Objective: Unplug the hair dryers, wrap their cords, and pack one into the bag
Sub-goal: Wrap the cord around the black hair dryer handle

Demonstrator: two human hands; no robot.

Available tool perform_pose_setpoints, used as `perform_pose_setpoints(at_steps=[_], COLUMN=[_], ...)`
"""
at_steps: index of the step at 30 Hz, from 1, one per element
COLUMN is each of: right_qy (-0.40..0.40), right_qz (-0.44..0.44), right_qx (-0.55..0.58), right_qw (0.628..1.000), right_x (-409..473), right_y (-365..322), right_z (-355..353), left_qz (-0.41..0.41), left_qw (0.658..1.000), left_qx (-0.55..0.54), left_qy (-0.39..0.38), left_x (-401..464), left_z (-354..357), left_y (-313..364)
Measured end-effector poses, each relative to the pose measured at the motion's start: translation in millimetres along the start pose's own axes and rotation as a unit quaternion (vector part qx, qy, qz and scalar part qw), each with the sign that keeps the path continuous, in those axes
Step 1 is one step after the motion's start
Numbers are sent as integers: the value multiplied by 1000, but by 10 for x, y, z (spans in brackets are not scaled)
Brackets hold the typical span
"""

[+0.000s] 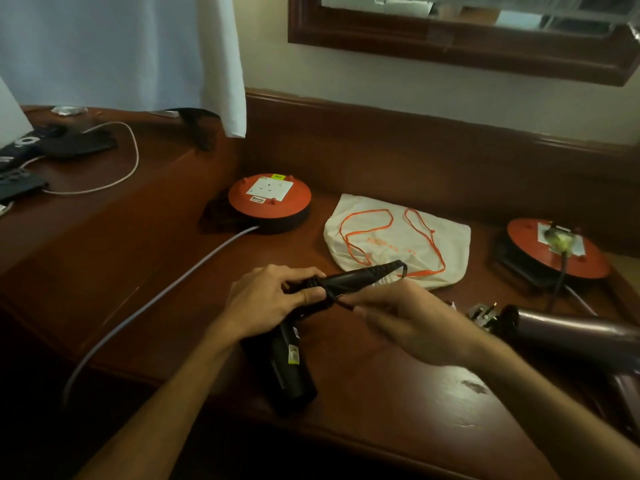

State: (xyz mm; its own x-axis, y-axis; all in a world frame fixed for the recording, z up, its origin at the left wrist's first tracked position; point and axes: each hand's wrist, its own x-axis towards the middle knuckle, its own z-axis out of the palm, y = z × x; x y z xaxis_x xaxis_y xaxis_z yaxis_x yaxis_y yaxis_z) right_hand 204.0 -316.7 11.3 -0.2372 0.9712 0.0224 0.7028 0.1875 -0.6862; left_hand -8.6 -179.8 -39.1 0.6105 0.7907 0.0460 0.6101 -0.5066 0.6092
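cord (pixel 363 277) of the black dryer (pixel 291 362) looks stiff and springy near its thick end, so we judge it must be held tight or the loops open again. our left hand (pixel 273 299) curls around the dryer handle and cord, near the middle of the desk (pixel 398 393). our right hand (pixel 412 323) pinches the cord, though blur hides the fingertips. the dryer seems light. bag (pixel 398 240) lies just behind, soft, with strings on top. second dryer (pixel 568 337) lies at right, and two orange reels (pixel 270 199) stand far.

Wooden desk (pixel 398 386), cloth bag (pixel 398 237), two orange reels (pixel 269 202), purple dryer (pixel 571 336)
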Motion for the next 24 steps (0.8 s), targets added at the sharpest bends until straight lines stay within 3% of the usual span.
perform_pose_setpoints(at_steps=[2, 11, 15, 18, 21, 24], right_qy=[35, 59, 133, 84, 35, -38], right_qz=[-11, -40, -65, 4, 32, 32], right_qx=[-9, -52, -51, -5, -113, -202], right_qw=[999, 996, 988, 996, 993, 978], right_x=[-34, -134, -103, -3, 219, 448], right_y=[97, 591, 766, 781, 804, 672], right_z=[139, 475, 640, 613, 374, 143], left_qz=[3, 12, 37, 58, 73, 75], left_qw=[1000, 998, 991, 987, 984, 990], left_qx=[-20, -61, -118, -137, -149, -80], left_qy=[-5, -22, -50, -52, -62, -89], left_x=[-11, -16, -77, -149, -195, -202], left_z=[-5, 2, -20, -16, -30, -35], left_y=[-11, 42, -12, -35, -51, 3])
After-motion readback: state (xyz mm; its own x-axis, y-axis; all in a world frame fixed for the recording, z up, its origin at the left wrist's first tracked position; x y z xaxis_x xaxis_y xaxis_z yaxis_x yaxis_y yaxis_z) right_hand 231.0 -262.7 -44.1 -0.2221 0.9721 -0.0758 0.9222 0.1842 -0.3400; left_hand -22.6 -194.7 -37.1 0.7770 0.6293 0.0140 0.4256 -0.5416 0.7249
